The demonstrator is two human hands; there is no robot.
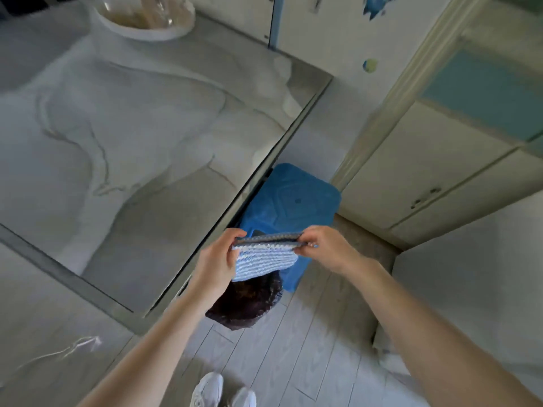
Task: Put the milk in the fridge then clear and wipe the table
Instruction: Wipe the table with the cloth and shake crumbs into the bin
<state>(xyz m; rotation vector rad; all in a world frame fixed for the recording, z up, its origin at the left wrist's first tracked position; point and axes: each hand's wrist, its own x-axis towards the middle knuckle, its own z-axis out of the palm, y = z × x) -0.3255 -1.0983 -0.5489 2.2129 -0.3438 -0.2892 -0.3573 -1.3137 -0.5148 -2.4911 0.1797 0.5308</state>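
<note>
A blue-and-white striped cloth (264,257), folded over, hangs between both hands just off the table's right edge. My left hand (217,262) pinches its left top corner and my right hand (323,246) pinches its right top corner. The marble-patterned table (132,148) fills the left half of the view. A white bowl (147,22) with a glass object in it stands at the table's far edge. No milk is in view.
A blue plastic stool (293,201) stands on the floor beside the table, under the cloth. A dark bin bag (249,301) sits below my hands. Cream cabinets (426,171) line the right side. My white shoes (211,392) show at the bottom.
</note>
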